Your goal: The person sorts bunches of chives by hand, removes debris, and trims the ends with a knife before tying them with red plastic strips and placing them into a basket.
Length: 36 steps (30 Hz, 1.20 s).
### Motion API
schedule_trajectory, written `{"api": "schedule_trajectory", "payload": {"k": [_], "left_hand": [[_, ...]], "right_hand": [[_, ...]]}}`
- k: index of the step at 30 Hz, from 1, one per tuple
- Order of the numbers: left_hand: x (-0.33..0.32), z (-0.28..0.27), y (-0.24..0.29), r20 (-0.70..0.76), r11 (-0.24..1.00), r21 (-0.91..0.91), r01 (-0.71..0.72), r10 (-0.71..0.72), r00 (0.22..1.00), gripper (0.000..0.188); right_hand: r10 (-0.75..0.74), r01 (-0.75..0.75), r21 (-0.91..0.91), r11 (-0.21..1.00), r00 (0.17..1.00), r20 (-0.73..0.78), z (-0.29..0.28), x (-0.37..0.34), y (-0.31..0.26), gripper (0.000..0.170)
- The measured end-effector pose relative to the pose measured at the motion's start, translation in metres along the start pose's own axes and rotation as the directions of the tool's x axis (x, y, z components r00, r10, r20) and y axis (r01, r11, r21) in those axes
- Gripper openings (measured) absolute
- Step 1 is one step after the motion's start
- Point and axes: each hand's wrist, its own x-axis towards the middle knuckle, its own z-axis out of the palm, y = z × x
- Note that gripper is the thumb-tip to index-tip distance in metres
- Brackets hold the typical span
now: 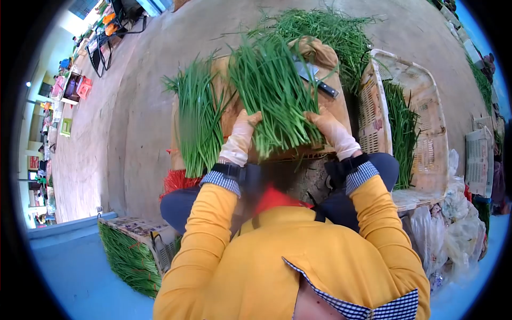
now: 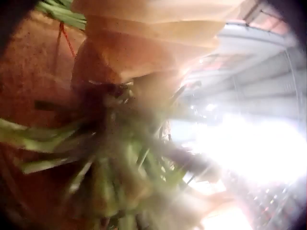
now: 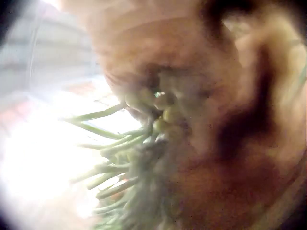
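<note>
Between my two gloved hands is a big loose bunch of green chives (image 1: 272,90), its pale cut ends toward me and its leaf tips pointing away. My left hand (image 1: 245,127) grips the left side of the bunch near the cut ends; the left wrist view shows blurred stalks (image 2: 103,191) below the glove. My right hand (image 1: 326,127) holds the opposite side, and round stalk ends (image 3: 165,115) show under it in the right wrist view. Most fingers are hidden. A second pile of chives (image 1: 200,122) lies left on the wooden board (image 1: 226,80).
A black-handled knife (image 1: 326,88) lies on the board's right side by a brown cloth (image 1: 316,51). Beyond is a heap of loose greens (image 1: 330,32). A plastic crate (image 1: 432,133) with chives stands on the right, another crate (image 1: 162,242) at lower left. Red strings (image 1: 180,182) hang by the board.
</note>
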Motion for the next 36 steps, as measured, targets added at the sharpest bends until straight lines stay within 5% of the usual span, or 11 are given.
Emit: {"api": "schedule_trajectory", "payload": {"k": [1,6,8,9,13,20,26,29,31,34,36], "left_hand": [[-0.002,0.001,0.001,-0.009,0.980,0.200,-0.021,0.023,1.000,0.033],[0.003,-0.010,0.000,0.014,0.756,0.653,-0.046,0.049,0.999,0.042],[-0.002,-0.010,0.012,-0.162,0.801,0.598,-0.012,0.136,0.977,0.054],[0.041,-0.044,-0.021,-0.114,0.898,0.436,0.057,-0.007,0.993,0.065],[0.079,-0.049,-0.029,-0.110,0.850,0.527,-0.012,0.083,0.990,0.065],[0.082,0.033,-0.030,-0.155,0.946,0.277,-0.168,0.217,0.964,0.059],[0.053,0.018,0.015,-0.265,0.794,0.606,0.043,0.150,0.953,0.045],[0.053,0.017,0.034,-0.077,0.992,0.000,0.126,-0.126,0.989,0.070],[0.078,0.029,0.019,-0.110,0.982,0.157,0.103,-0.086,0.990,0.074],[0.059,0.070,0.031,-0.208,0.950,0.301,0.084,-0.020,0.978,0.074],[0.075,0.061,0.015,-0.040,0.990,-0.112,0.090,-0.095,0.995,0.059]], "right_hand": [[-0.137,0.058,-0.515,0.855,0.984,-0.116,-0.007,0.005,0.008,0.057],[-0.095,0.098,-0.706,0.701,0.994,0.043,-0.026,-0.014,-0.013,0.057],[-0.158,0.257,-0.890,0.376,0.964,0.212,-0.054,-0.001,-0.001,0.050],[-0.447,0.599,-0.781,0.175,0.755,0.479,-0.089,0.013,0.036,0.047],[-0.143,0.305,-0.453,0.838,0.923,0.357,-0.107,0.047,0.006,0.068],[-0.132,-0.099,-0.684,0.723,0.951,-0.278,-0.004,0.085,0.017,0.098],[-0.113,0.025,-0.663,0.748,0.989,-0.090,-0.043,0.055,-0.014,0.063],[-0.173,0.146,-0.676,0.722,0.985,0.027,-0.056,0.091,-0.001,0.059],[-0.081,0.080,-0.111,0.991,0.997,-0.007,-0.007,0.084,-0.028,0.056],[0.079,-0.073,-0.102,0.992,0.995,0.065,0.020,0.095,-0.021,0.052],[0.054,-0.103,0.217,0.971,0.974,0.220,0.015,0.083,-0.014,0.047]]}}
